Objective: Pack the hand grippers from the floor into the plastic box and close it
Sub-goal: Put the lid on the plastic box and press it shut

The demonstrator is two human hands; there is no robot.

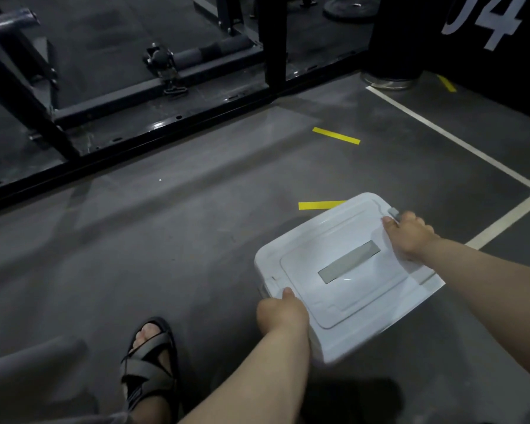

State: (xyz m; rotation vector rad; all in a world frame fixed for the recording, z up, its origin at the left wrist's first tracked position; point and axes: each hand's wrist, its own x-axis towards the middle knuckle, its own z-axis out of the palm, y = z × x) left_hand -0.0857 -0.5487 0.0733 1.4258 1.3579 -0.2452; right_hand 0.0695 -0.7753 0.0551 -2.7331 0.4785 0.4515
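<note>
Your left grip (280,313) and right grip (410,237) each clasp an end rim of the lidded plastic box (364,289), held between them near the floor (196,240); judged light, stiff, slick, so grasp under those rims.

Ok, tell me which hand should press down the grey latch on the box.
Right, probably. The right hand grips the edge of the plastic box right beside the grey latch; the left hand grips the opposite edge, across the lid.
</note>
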